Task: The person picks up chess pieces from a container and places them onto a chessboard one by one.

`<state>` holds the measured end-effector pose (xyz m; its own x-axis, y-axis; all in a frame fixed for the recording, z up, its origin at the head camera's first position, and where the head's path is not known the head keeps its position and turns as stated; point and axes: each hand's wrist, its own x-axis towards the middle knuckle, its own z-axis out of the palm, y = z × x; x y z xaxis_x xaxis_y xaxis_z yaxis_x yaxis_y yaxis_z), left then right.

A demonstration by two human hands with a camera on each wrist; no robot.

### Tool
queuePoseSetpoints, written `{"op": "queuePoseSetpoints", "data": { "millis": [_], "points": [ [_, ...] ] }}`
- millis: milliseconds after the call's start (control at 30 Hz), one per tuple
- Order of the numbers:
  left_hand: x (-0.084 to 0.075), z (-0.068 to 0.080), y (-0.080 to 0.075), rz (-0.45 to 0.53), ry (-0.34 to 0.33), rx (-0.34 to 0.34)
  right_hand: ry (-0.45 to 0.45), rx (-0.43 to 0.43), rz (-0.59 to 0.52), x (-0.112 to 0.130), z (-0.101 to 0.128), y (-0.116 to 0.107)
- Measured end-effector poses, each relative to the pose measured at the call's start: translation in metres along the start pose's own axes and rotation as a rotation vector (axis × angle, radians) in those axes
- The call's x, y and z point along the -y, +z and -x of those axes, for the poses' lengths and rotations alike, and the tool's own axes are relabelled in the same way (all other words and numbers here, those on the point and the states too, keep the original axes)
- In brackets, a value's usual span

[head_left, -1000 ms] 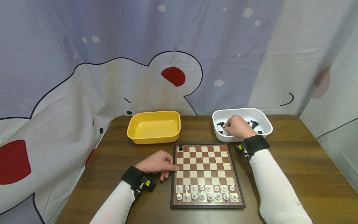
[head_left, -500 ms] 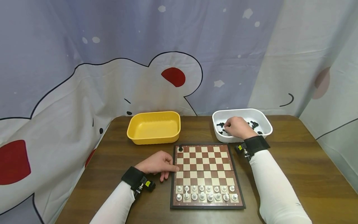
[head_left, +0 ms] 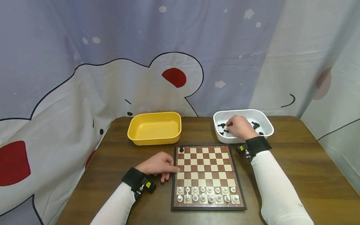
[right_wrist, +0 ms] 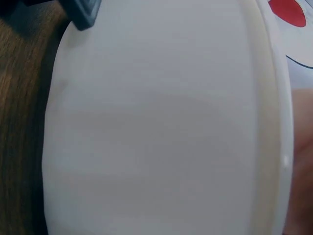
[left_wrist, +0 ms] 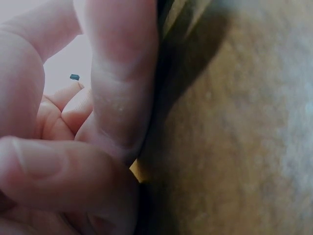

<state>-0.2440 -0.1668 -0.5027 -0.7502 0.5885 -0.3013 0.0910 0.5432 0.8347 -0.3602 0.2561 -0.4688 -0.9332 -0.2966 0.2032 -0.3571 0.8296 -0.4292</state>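
In the head view my left hand is at the left edge of a brown and cream chessboard. Its thumb lies over the board's edge, the other fingers bent beside it; the left wrist view shows these fingers close up. My right hand reaches into a white tub, fingers bent down among black chess pieces. Whether they pinch a piece is hidden. One black chess piece stands on the far left corner square. White chess pieces fill the two near rows.
A yellow tub stands at the back left of the wooden table. Behind the table hangs a printed curtain. The right wrist view is mostly the white tub's outer wall.
My right hand has shifted very slightly within the white tub, and a black piece below its fingertips shows more clearly. The left hand and the board stay where they were.
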Motion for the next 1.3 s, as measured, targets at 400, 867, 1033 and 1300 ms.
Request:
{"op": "queuePoseSetpoints", "data": {
  "millis": [400,867,1033,1300],
  "points": [
    [0.002,-0.001,-0.002,-0.011,0.003,0.008,0.016,-0.029,-0.012,0.005,0.000,-0.004],
    [0.006,-0.002,-0.001,-0.015,0.009,0.006,-0.004,-0.132,0.012,0.016,0.000,-0.009],
    [0.005,-0.002,-0.001,-0.014,0.005,0.009,-0.032,-0.149,0.032,0.029,0.002,-0.014],
    [0.005,-0.003,-0.001,-0.017,0.006,0.008,-0.156,-0.210,0.080,0.059,0.004,-0.014]
  ]
}}
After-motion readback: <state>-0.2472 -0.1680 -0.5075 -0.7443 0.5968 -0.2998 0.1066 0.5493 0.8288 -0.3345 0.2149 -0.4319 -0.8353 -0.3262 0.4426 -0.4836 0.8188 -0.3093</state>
